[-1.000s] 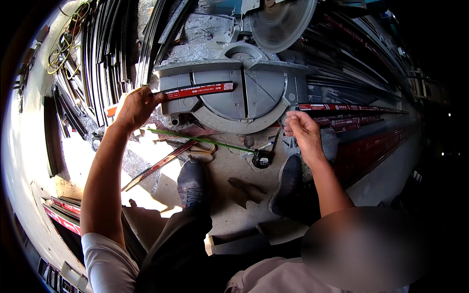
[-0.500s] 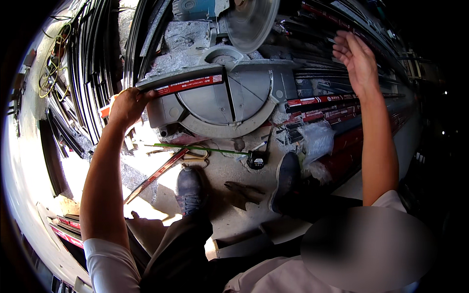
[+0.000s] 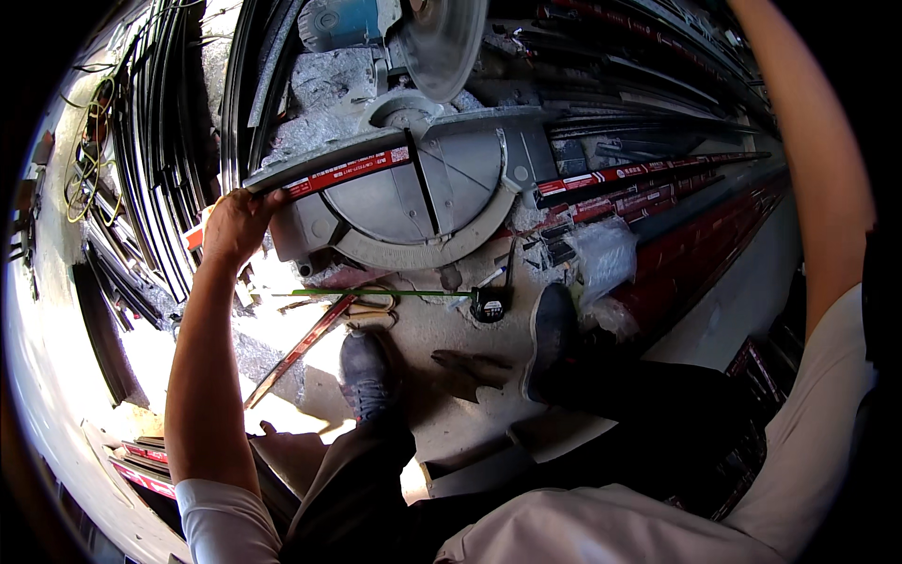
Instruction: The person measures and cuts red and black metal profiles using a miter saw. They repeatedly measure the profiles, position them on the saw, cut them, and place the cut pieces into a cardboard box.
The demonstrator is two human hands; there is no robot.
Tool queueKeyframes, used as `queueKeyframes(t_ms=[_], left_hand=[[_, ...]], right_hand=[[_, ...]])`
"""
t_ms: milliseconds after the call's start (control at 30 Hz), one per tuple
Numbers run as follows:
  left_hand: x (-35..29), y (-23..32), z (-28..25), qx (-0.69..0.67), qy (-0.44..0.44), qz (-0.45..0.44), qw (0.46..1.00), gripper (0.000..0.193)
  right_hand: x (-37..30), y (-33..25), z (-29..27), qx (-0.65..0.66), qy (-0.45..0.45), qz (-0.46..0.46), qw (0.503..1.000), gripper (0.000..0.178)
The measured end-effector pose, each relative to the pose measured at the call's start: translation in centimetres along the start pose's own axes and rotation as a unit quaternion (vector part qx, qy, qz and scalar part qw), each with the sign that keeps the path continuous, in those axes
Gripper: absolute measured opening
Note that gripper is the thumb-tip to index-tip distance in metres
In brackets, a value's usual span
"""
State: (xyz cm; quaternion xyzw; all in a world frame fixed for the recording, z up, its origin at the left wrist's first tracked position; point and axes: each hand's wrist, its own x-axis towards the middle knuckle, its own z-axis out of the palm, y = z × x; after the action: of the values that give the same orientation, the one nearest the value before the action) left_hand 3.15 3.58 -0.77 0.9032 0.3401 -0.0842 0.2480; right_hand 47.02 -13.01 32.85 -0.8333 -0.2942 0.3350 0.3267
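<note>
My left hand [image 3: 237, 226] is closed on a dark metal profile bar [image 3: 349, 170] with a red printed strip along it. The bar lies across the round grey table of a cut-off saw [image 3: 376, 211], and its right end reaches the dark slot in that table. Above and behind the slot stands the saw's disc blade [image 3: 440, 45], raised clear of the bar, with a blue motor housing [image 3: 338, 23] at its left. My right forearm [image 3: 822, 132] stretches up to the top right edge, and the hand itself is out of the picture.
On the floor before the saw lie a black tape measure [image 3: 489, 305], its green tape drawn out left, a red-labelled strip [image 3: 301, 352] and pliers [image 3: 470, 365]. Long dark profiles [image 3: 167, 141] crowd the left; red-labelled bars [image 3: 648, 172] and clear plastic wrap [image 3: 603, 252] are at right.
My right arm has swung up and outward to the right, taking the hand out of view. The left hand keeps its hold on the bar. The whole view has shifted slightly.
</note>
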Motion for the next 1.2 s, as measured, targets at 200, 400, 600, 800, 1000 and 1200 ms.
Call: queueKeyframes(t_ms=[200,400,600,800,1000,1200], left_hand=[[0.3,0.0,-0.3,0.021,0.0,-0.001,1.0,0.078],[0.0,0.3,-0.2,0.011,0.006,-0.005,1.0,0.076],[0.4,-0.5,-0.1,0.04,0.005,0.008,0.999,0.082],[-0.2,0.3,-0.3,0.038,0.007,-0.016,0.999,0.073],[0.2,-0.1,0.6,0.016,0.042,0.005,0.999,0.087],[0.8,-0.3,0.9,0.054,0.023,-0.027,0.998,0.084]], right_hand=[[1.5,-0.8,-0.4,-0.01,-0.057,0.032,0.998,0.023],[-2.4,1.1,1.1,0.008,0.041,-0.044,0.998,0.012],[-12.4,5.3,7.5,0.012,0.169,-0.179,0.969,0.025],[-19.8,13.3,14.0,-0.038,0.273,-0.189,0.942,0.037],[-22.6,18.3,18.2,-0.017,0.329,-0.238,0.914,0.039],[-22.6,18.7,18.9,0.008,0.329,-0.246,0.912,0.04]])
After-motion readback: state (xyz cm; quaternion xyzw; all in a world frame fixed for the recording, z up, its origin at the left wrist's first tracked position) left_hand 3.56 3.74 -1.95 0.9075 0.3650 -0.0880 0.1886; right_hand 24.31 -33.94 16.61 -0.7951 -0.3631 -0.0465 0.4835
